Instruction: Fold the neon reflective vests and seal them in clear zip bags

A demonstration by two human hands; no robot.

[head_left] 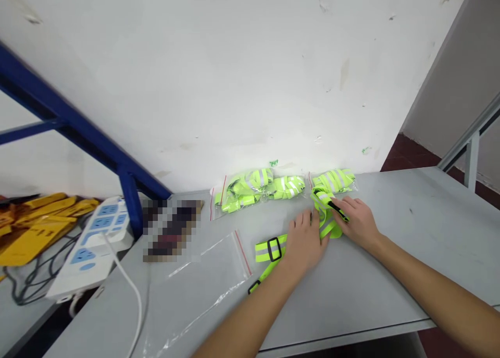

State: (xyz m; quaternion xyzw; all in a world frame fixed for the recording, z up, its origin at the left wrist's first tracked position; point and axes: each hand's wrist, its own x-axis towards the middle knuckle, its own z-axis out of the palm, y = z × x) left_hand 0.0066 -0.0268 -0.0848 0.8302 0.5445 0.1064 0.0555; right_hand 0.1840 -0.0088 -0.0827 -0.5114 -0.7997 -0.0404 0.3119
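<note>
A lime strap (327,225) with a grey stripe lies on the grey surface (351,295), beneath and between the two hands. The left hand (307,241) rests over the strap, fingers close together; whether it grips cannot be told. The right hand (360,222) pinches a folded, black-edged part. A black buckle (270,249) sits near a clear bag (207,274); bagged straps (250,183) lie along the wall (253,87).

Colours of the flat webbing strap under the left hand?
Strap: bright yellow-green, grey stripe; head view.
</note>
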